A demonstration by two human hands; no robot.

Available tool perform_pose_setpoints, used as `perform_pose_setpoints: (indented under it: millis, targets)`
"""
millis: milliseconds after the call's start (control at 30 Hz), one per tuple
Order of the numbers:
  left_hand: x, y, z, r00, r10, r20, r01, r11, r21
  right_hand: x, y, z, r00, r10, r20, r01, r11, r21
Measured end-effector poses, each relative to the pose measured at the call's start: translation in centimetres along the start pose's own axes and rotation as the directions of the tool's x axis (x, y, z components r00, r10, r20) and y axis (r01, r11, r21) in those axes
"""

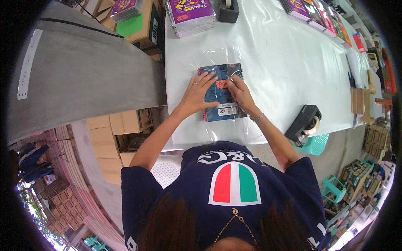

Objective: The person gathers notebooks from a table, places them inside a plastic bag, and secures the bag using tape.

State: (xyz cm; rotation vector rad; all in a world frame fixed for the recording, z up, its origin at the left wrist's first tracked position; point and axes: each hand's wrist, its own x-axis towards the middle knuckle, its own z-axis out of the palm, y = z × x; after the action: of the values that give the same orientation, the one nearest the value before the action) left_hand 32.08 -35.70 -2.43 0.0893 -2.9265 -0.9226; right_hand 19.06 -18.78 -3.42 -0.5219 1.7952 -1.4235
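Observation:
A dark blue spiral notebook (223,95) with an orange title lies on the white table in front of me. Clear plastic film (217,54) surrounds it and sticks out past its far and near edges. My left hand (198,93) rests on the cover's left side, fingers spread and pressed flat. On the right side of the cover, my right hand (242,94) has its fingers curled, with thumb and forefinger pinched together on what looks like the film. The exact grip is partly hidden by the fingers.
A black tape dispenser (304,124) sits at the table's right near edge, by a green stool (315,144). Another dispenser (228,10) stands at the far side beside stacked purple notebooks (191,19). More notebooks (316,16) line the far right. A grey partition (96,62) borders the left.

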Motion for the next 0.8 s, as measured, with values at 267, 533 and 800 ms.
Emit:
perform_pose_setpoints:
  millis: [267,533,800]
  targets:
    - [1.4,1.2,1.9,0.999,-0.031,-0.023,0.034,0.991,0.131,-0.5,-1.2,1.0,0.997,0.005,-0.079,-0.013,0.995,-0.101]
    - [1.9,1.8,1.7,0.992,-0.106,0.07,0.099,0.99,0.096,-1.2,-3.1,2.6,0.975,-0.046,-0.216,-0.02,0.955,-0.295]
    - [1.8,1.3,1.9,0.994,-0.089,0.059,0.083,0.992,0.094,3.3,-3.0,-2.4,0.893,0.008,0.449,0.292,0.751,-0.593]
